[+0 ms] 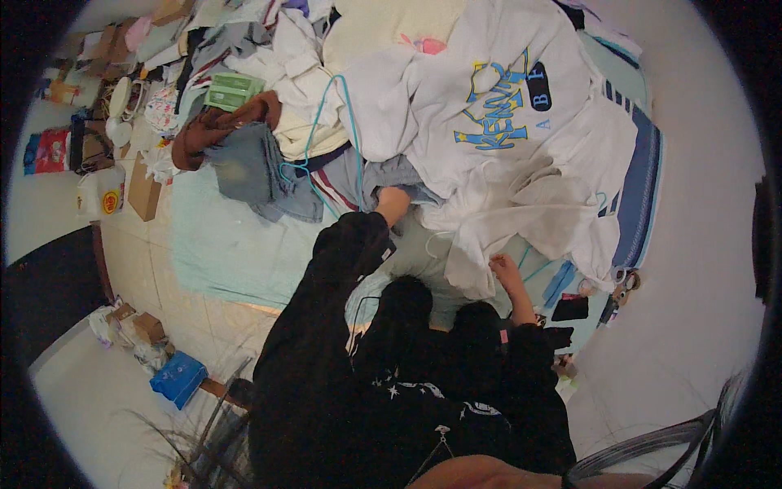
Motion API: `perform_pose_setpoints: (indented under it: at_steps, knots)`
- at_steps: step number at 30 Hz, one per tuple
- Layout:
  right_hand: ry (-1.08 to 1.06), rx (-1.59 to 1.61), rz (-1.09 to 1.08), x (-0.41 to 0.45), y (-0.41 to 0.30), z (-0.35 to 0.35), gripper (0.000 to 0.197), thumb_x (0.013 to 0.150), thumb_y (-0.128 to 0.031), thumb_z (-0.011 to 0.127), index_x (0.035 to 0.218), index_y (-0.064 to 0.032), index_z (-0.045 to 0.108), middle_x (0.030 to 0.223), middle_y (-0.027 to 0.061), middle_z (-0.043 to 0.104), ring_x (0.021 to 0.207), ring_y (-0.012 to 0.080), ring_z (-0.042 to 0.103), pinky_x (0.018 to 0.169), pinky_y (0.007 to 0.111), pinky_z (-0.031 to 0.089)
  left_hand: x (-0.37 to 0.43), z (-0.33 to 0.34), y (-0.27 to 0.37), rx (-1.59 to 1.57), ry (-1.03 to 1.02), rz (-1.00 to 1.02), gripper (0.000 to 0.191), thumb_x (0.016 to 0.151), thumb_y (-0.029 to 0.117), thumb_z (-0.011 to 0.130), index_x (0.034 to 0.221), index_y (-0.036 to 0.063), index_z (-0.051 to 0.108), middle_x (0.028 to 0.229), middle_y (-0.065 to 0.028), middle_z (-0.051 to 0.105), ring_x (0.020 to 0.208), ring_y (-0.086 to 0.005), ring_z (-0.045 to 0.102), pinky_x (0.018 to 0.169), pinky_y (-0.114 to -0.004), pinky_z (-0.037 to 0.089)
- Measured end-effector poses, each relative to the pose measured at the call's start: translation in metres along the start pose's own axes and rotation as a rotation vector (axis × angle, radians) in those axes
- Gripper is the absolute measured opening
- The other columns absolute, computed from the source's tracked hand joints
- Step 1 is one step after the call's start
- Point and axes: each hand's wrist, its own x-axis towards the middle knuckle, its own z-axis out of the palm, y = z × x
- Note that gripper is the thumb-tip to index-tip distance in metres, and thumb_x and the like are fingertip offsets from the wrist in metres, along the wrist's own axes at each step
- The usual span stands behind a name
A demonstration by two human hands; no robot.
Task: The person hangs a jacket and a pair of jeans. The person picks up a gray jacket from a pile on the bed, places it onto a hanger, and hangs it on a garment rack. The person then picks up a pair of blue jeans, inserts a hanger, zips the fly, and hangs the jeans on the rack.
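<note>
A white sweatshirt with blue-and-yellow lettering lies spread over the bed before me. My right hand pinches the edge of its sleeve near my knees. Beside the grey garment with a gathered waistband is my left hand. Its fingers are bent and partly hidden by cloth, so its grip is unclear. A turquoise clothes hanger lies across the clothes just beyond that hand. To its left are folded blue-grey jeans and a brown garment.
The bed carries a pale green sheet. A green pack rests among the piled clothes. At right, a blue striped textile runs beside the wall. Boxes and bags, including a white plastic bag and a blue package, stand at left.
</note>
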Motion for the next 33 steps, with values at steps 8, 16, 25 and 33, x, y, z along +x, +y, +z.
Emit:
perform_pose_setpoints:
  at_steps: [8, 16, 25, 33]
  knots:
    - [-0.065, -0.321, -0.466, -0.01, -0.131, 0.017, 0.044, 0.062, -0.013, 0.061, 0.104, -0.0087, 0.046, 0.089, 0.0119, 0.053, 0.087, 0.0234, 0.05, 0.077, 0.031, 0.039, -0.074, -0.138, 0.016, 0.024, -0.141, 0.02, 0.018, 0.064, 0.02, 0.048, 0.07, 0.0095, 0.062, 0.073, -0.0097, 0.06, 0.069, -0.0257, 0.059, 0.058, -0.037, 0.045]
    - [0.027, -0.706, -0.939, -0.047, -0.211, 0.052, 0.069, 0.051, -0.008, 0.065, 0.114, -0.0214, 0.04, 0.117, 0.0172, 0.034, 0.1, 0.0376, 0.039, 0.082, 0.039, 0.037, -0.133, -0.207, 0.065, -0.086, 0.122, 0.132, 0.019, 0.062, 0.022, 0.049, 0.062, 0.0058, 0.058, 0.06, -0.0146, 0.056, 0.056, -0.0317, 0.055, 0.05, -0.041, 0.043]
    - [-0.159, -0.496, -1.053, -0.085, -0.214, 0.004, 0.044, 0.06, -0.015, 0.062, 0.101, -0.0088, 0.047, 0.112, 0.0151, 0.041, 0.1, 0.0296, 0.044, 0.08, 0.034, 0.038, -0.136, -0.259, 0.145, -0.261, 0.199, 0.327, 0.02, 0.063, 0.022, 0.047, 0.06, 0.0038, 0.055, 0.057, -0.0167, 0.053, 0.052, -0.0338, 0.053, 0.048, -0.043, 0.041]
    - [0.032, -0.258, -0.777, -0.106, -0.185, -0.024, 0.027, 0.056, -0.014, 0.065, 0.077, 0.0003, 0.056, 0.07, 0.0126, 0.059, 0.062, 0.0185, 0.055, 0.059, 0.028, 0.042, -0.084, -0.243, 0.102, -0.729, 0.352, 0.511, 0.028, 0.066, 0.032, 0.053, 0.074, 0.0052, 0.054, 0.071, -0.0112, 0.054, 0.066, -0.0287, 0.052, 0.058, -0.037, 0.04]
